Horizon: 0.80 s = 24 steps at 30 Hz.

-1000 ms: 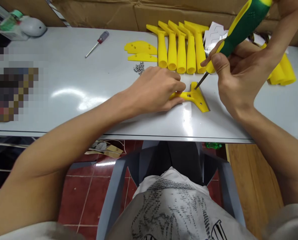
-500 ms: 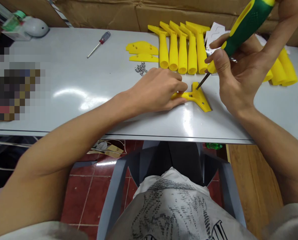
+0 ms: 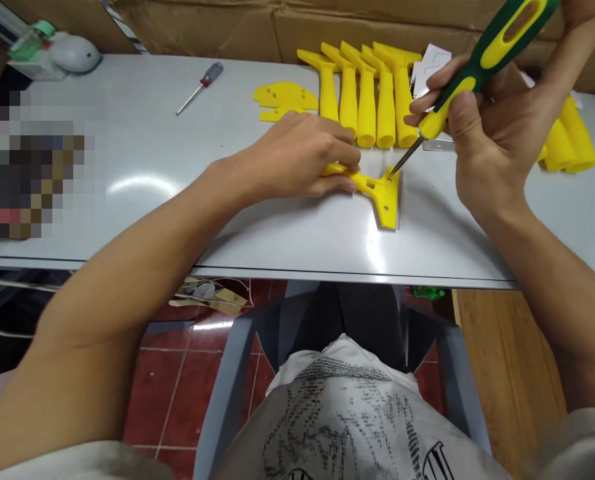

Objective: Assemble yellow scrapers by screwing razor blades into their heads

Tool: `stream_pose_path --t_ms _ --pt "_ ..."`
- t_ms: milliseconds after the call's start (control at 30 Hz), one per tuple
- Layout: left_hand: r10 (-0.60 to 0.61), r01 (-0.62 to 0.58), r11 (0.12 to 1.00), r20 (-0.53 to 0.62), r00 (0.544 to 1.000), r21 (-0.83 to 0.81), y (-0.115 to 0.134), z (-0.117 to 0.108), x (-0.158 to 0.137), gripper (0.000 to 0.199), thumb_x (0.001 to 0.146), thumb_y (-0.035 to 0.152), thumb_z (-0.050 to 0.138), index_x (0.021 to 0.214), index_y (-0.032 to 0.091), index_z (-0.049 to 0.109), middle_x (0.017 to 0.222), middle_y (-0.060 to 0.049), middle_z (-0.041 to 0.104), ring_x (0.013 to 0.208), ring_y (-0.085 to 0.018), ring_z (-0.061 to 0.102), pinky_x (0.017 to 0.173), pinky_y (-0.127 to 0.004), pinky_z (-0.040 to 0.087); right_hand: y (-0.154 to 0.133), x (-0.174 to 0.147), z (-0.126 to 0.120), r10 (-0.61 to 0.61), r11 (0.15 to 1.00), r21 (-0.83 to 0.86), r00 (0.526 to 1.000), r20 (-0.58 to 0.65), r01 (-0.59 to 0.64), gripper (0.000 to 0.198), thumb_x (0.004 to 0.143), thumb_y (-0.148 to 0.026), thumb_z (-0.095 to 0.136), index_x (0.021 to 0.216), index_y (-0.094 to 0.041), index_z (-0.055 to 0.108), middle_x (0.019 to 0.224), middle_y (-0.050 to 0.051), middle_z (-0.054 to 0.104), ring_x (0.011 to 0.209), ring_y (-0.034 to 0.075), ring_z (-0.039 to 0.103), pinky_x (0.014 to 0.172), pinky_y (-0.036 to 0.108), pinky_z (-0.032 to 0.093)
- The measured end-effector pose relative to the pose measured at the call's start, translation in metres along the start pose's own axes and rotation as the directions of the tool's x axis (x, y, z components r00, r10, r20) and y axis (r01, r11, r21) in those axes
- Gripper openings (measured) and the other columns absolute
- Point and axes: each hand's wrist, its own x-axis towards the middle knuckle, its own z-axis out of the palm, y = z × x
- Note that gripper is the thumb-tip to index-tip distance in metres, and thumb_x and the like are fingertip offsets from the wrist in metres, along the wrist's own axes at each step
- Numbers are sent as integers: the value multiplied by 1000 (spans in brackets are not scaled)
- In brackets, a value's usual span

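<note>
A yellow plastic scraper (image 3: 384,198) lies near the front of the table, its wide head facing right with a thin blade edge along it. My left hand (image 3: 310,157) is closed round its handle. In my right hand (image 3: 497,133) is a green and yellow screwdriver (image 3: 482,63), tilted with its handle up to the right. The screwdriver's tip meets the upper screw on the scraper's head, and a second screw shows lower down. My left hand hides the small pile of screws and part of a flat yellow plate (image 3: 286,95) behind it.
Several yellow scraper handles (image 3: 367,113) lie in a row at the back, with more yellow handles (image 3: 572,137) at the right. A small grey screwdriver (image 3: 200,87) lies at back left. White paper pieces (image 3: 432,63) rest against the cardboard (image 3: 217,30).
My left hand has shifted left and turned the scraper slightly, uncovering its blade edge. The green screwdriver has rolled in my right hand, its tip staying at the upper screw.
</note>
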Motion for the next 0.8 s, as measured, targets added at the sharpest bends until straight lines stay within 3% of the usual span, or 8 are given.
stream_pose_path --t_ms 67,167,300,467,567,667,800 --pt "-1 1 1000 5 1000 -24 -1 0 0 32 122 52 65 121 33 91 122 -8 91 106 -29 76 77 -45 43 -35 -6 -2 175 984 -38 984 25 -174 106 103 -87 89 187 -54 34 143 0 76 128 26 82 128 55 75" --pt "-27 28 998 8 1000 -56 0 1 0 29 119 51 70 121 32 92 124 -10 90 108 -31 78 79 -46 42 -59 -8 -2 223 974 -45 975 11 -222 80 107 -73 93 174 -52 55 146 -3 76 125 22 84 127 53 75" --pt "-43 44 998 25 999 -49 1 1 1 34 122 52 66 125 31 93 127 -7 91 106 -26 73 81 -45 42 -51 -6 -2 127 992 9 989 78 -128 73 107 -80 90 169 -57 60 143 -6 78 123 21 84 128 53 75" --pt "-24 24 999 17 1000 -28 1 2 2 39 123 50 60 126 28 93 125 -8 90 105 -26 73 79 -45 43 -56 -5 0 218 976 -38 976 29 -217 80 106 -74 93 175 -50 60 134 1 80 126 24 84 125 51 77" --pt "-14 13 999 -3 1000 -38 -1 4 3 33 119 50 67 125 30 93 124 -8 91 105 -28 75 78 -46 44 -62 -3 2 218 975 -39 976 27 -217 83 104 -78 94 175 -50 61 134 0 81 128 26 86 121 51 79" --pt "4 -5 998 -21 1000 -58 -4 6 1 28 117 52 72 123 33 93 123 -8 91 104 -30 77 77 -47 46 -62 -3 2 228 974 -12 973 37 -228 75 106 -73 94 171 -54 64 135 -4 81 131 24 86 125 54 78" --pt "13 -16 997 -33 999 -79 -6 5 -1 36 126 54 63 123 31 91 125 -7 91 106 -26 75 81 -43 48 -56 -4 0 239 971 16 971 29 -239 75 101 -73 99 167 -54 69 135 -4 82 133 23 85 135 58 74"
